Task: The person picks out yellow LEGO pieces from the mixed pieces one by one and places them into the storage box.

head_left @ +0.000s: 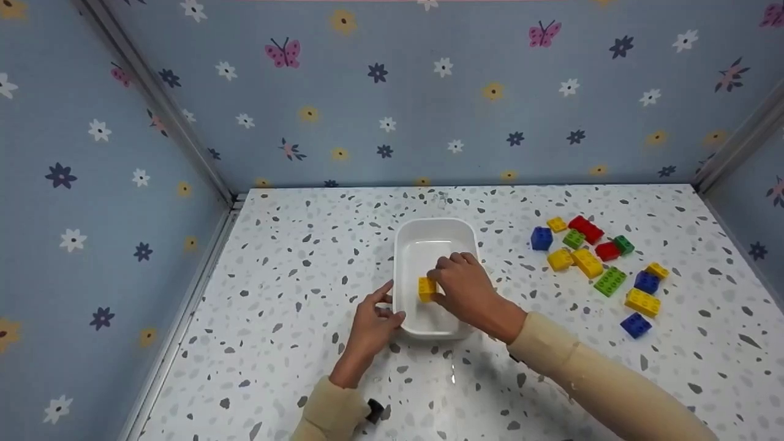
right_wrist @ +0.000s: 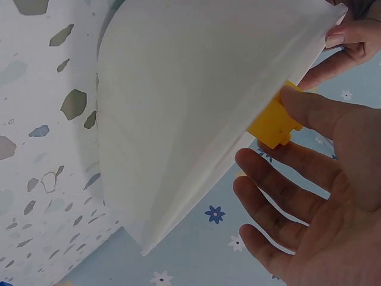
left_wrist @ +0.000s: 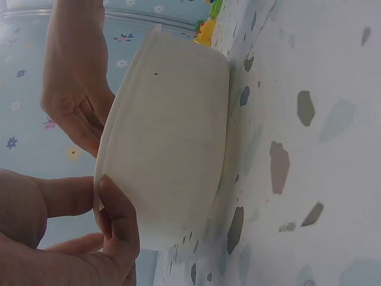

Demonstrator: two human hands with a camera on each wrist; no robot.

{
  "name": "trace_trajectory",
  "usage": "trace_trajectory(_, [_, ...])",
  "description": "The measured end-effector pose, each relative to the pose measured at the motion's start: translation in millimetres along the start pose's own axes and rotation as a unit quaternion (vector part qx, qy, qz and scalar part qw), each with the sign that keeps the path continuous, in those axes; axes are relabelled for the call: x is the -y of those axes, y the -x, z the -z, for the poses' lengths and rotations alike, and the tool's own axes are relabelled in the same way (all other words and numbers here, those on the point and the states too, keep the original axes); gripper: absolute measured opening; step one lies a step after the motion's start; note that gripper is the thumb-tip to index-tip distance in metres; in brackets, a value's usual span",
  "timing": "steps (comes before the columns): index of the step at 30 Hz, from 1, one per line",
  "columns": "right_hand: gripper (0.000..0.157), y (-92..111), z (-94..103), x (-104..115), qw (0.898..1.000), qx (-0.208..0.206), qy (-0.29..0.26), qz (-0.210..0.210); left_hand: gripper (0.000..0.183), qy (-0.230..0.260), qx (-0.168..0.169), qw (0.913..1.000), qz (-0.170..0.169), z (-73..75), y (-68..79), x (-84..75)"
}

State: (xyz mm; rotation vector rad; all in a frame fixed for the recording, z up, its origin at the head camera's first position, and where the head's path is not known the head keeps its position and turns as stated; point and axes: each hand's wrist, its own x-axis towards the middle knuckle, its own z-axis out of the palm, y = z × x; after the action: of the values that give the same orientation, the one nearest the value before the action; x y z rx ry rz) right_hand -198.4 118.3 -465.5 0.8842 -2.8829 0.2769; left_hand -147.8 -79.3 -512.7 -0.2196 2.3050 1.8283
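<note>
A white plastic tub [head_left: 436, 334] stands on the speckled table. At its left side my left hand [head_left: 375, 324] pinches the rim; the left wrist view shows thumb and finger on either side of the tub's edge [left_wrist: 164, 131]. Over the tub, my right hand [head_left: 468, 291] holds a yellow toy brick [head_left: 427, 289] between thumb and fingertips. From the right wrist, the yellow brick [right_wrist: 277, 122] shows partly above the rim, its lower part hidden behind the tub's wall. The other fingers of the right hand [right_wrist: 321, 179] spread loosely beside it.
To the right lie several loose toy bricks, among them a blue one [head_left: 541, 238], a red one [head_left: 586, 229], a light green one [head_left: 610, 282] and a yellow one [head_left: 642, 302]. Flowered panels [head_left: 416, 110] enclose the table at the back and sides.
</note>
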Motion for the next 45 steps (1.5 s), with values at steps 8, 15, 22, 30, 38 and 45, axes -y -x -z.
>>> trace_trajectory(8, [0.026, -8.0, 2.5, 0.2, 1.0, 0.017, 0.013, 0.015, 0.067, 0.007, 0.003, 0.9999, -0.012, -0.3, -1.8, 0.1])
trace_trajectory(15, [0.023, -15.4, 1.2, -3.0, 0.999, 0.03, 0.021, 0.017, 0.068, -0.007, -0.005, 0.9999, 0.011, -2.0, -3.2, 0.8])
trace_trajectory(22, [0.023, -26.4, 2.6, -2.5, 0.998, 0.062, 0.006, -0.002, 0.069, -0.011, -0.006, 0.9999, 0.008, -1.4, -3.2, 1.8])
trace_trajectory(30, [0.024, -37.3, 0.9, -2.4, 0.995, 0.094, 0.007, -0.018, 0.068, -0.01, -0.009, 0.9999, 0.006, -1.6, -1.9, 2.0])
trace_trajectory(38, [0.023, -44.4, 2.4, -1.3, 0.995, 0.098, 0.008, -0.016, 0.068, -0.012, -0.007, 0.9999, 0.005, -1.1, -1.2, 0.9])
trace_trajectory(45, [0.024, -49.6, 1.7, -0.7, 0.994, 0.108, 0.021, -0.018, 0.07, -0.006, 0.002, 1.0, 0.002, 0.5, -2.3, 0.2])
